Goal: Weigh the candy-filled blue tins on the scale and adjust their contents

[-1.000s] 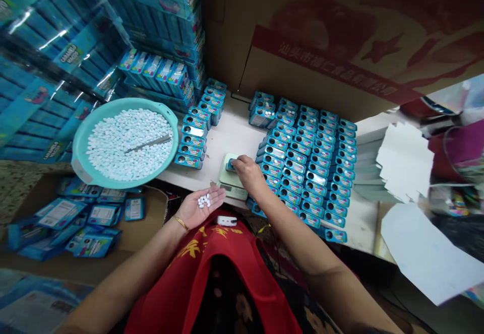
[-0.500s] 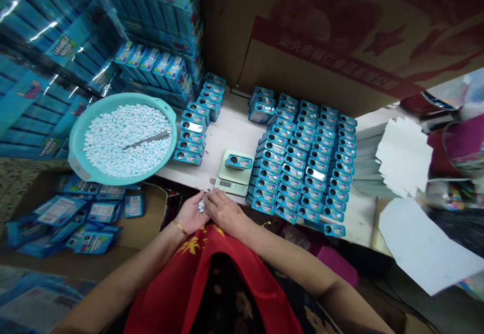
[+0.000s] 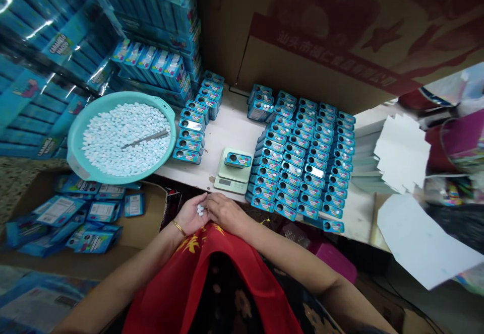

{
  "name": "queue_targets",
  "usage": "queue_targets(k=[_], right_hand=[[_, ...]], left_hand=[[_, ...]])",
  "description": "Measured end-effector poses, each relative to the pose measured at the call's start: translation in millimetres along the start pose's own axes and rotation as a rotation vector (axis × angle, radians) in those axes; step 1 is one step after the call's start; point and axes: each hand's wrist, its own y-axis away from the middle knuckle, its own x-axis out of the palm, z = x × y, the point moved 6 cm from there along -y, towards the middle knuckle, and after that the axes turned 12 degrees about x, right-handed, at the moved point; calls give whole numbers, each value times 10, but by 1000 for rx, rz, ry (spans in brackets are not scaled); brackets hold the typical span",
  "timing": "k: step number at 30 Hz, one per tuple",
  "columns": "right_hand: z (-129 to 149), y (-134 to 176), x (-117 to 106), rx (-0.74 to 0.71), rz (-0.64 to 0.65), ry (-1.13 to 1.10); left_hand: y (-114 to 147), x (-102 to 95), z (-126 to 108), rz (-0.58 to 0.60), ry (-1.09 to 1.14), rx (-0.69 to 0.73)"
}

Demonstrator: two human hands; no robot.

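Watching from beside the worktop, I see the left hand lying palm up just off its front edge, loosely cupped, with a few white candies resting in the hollow. The right hand bends over it, touching; its fingertips are tucked out of sight, so whether that grip is wide, narrow or pinching a candy, I can't make out. The candies look light, hard and smooth, apt to roll or slip; a gentle fingertip pinch around the rounded sides should suit them, since a hard squeeze might shoot one away or chip it. Near the worktop's front edge, a blue tin stands on a pale green scale, its dark round hole facing up. More white candies fill a turquoise basin beyond the worktop's left end.
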Motion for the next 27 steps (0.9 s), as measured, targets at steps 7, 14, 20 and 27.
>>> queue_targets(k=[7,14,20,27], right_hand=[[-219,-56,-468,75,-146,-119],[-748,-408,-960,252,-344,85],[-841,-491,-995,277,-400,80],[-208,-109,-457,22,-226,32]], left_hand=[[-51,66,-27,53,-8,17],[-33,121,-90,44,-81,45],[0,101,-89,32,-85,65],[15,86,-62,37,-11,65]])
